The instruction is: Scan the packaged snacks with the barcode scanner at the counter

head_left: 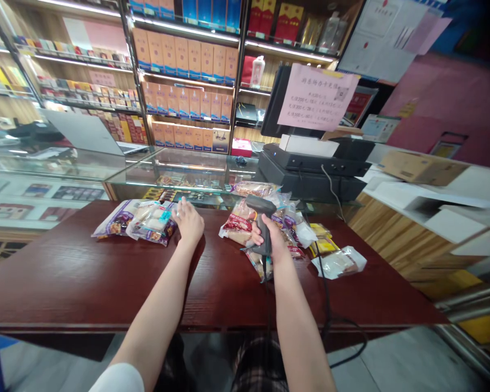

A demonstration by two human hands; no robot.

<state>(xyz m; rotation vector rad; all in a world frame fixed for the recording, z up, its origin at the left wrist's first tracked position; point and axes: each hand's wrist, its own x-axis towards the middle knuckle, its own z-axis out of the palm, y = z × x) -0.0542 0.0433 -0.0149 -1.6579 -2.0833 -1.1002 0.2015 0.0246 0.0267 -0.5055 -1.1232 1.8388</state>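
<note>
My left hand (188,221) lies flat on the right end of a clear plastic snack packet with purple printing (153,226), its fingers spread and not closed around it. Another purple-printed packet (116,219) lies against that one on the left. My right hand (269,237) grips the handle of a black handheld barcode scanner (261,209), with the scanner head pointing up and away from me. Under and behind the scanner is a heap of wrapped food packets (239,223). Its lower part is partly hidden by my right hand.
The packets rest on a dark red wooden counter (81,277). A black scanner cable (324,288) runs down over its front edge. A glass display case (188,171) stands behind it, with a black printer stack (310,169) to the right and shelves of boxed goods beyond.
</note>
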